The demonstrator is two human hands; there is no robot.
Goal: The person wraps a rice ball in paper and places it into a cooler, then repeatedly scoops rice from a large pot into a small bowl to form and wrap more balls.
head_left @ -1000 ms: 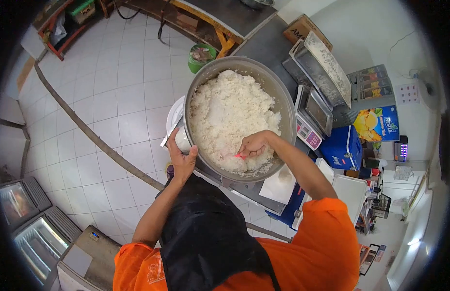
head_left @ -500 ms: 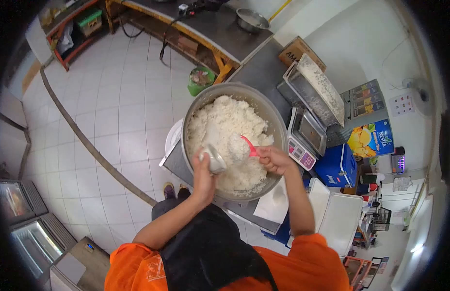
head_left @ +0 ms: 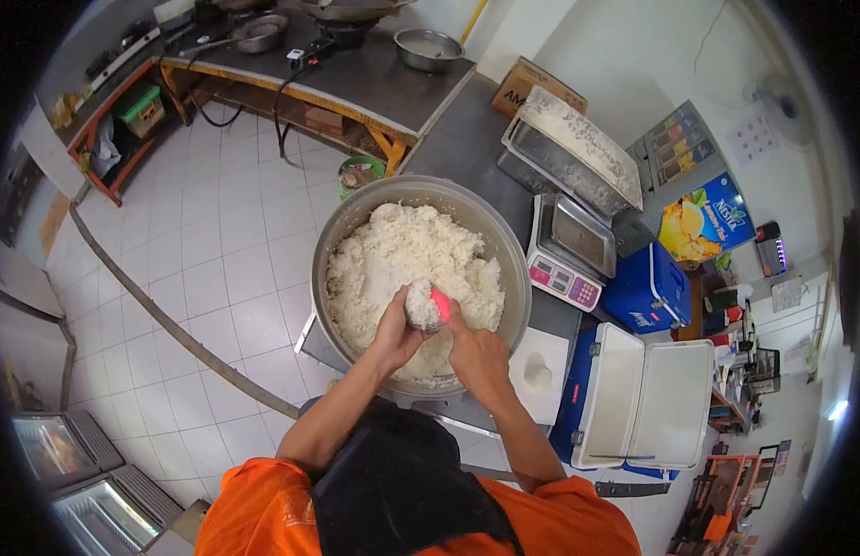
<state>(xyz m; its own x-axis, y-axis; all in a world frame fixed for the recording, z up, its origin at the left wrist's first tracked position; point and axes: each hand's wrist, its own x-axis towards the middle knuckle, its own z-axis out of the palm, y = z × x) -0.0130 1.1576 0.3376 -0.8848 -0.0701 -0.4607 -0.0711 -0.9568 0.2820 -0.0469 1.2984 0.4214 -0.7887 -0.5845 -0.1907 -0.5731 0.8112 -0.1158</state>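
A big round metal pot [head_left: 515,269] holds a mound of cooked white rice [head_left: 411,236]. Over the near part of the rice, my left hand [head_left: 396,334] is wrapped around a small metal cup heaped with rice [head_left: 421,302]; the fingers cover most of the cup. My right hand [head_left: 476,354] grips a pink-red rice paddle [head_left: 440,301], whose blade lies against the right side of the heaped rice. The two hands are close together, almost touching.
Right of the pot stand a digital scale [head_left: 564,278] with a metal tray on it, a metal pan [head_left: 578,153] and a blue cooler [head_left: 648,292]. An open cooler [head_left: 611,394] and a white sheet [head_left: 541,394] are nearer. A green bin [head_left: 351,185] stands beyond the pot.
The cup and paddle were apart, the cup tilted and the paddle loaded with rice. Now the cup is heaped with rice and the paddle is against it. The camera view has shifted.
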